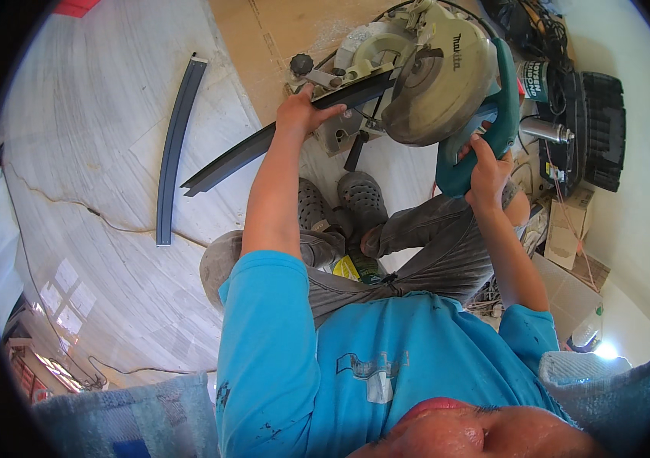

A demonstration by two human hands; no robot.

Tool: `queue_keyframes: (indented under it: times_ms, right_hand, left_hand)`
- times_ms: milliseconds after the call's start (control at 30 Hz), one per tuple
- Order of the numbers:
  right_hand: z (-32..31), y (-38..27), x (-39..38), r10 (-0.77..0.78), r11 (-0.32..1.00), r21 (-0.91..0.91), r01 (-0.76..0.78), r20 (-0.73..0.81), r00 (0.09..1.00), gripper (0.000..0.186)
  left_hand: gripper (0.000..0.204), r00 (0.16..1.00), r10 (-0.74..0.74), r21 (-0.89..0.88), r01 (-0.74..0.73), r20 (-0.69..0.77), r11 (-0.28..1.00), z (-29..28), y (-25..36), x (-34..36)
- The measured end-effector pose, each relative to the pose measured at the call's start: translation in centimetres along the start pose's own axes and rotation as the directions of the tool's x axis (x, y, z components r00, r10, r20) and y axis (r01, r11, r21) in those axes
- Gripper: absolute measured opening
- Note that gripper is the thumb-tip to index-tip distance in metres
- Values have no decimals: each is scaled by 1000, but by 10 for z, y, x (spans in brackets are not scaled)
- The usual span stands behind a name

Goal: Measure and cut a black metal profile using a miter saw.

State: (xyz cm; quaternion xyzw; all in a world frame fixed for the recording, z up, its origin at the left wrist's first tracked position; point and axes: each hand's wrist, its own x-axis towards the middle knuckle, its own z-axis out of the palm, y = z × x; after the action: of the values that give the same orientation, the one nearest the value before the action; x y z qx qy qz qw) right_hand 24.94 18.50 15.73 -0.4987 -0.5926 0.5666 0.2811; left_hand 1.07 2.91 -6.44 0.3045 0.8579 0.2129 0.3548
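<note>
- Well to the left, a long dark-grey metal strip lies on the pale, grey-streaked floor.
- Beside it, a dark-grey channelled metal profile reaches into the cream-and-teal mitre saw.
- The left hand holds this profile, thumb spread.
- The right hand is closed around the saw's looped teal plastic handle.

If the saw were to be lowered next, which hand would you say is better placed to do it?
Probably the right hand: it is on the teal handle of the saw, while the left hand is occupied with the long dark strip.
</note>
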Motion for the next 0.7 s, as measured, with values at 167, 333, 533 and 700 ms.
queue_keyframes:
  times_ms: [167,333,533,700]
  right_hand:
    - [1,3,1,-6,1000,-2,6,-17,1000,33]
    - [3,2,0,5,999,37,-4,-23,1000,33]
    - [3,3,-1,-3,999,40,4,-15,1000,32]
    - [5,3,-2,3,1000,17,-3,-27,1000,32]
  left_hand:
    - [102,1000,-3,-25,3,8,1000,-2,4,-1]
    - [101,1000,15,-37,-15,-11,999,-2,2,-2]
    - [101,1000,-2,-35,2,3,999,-3,3,-3]
    - [103,1000,-13,-18,13,25,1000,-5,3,-4]
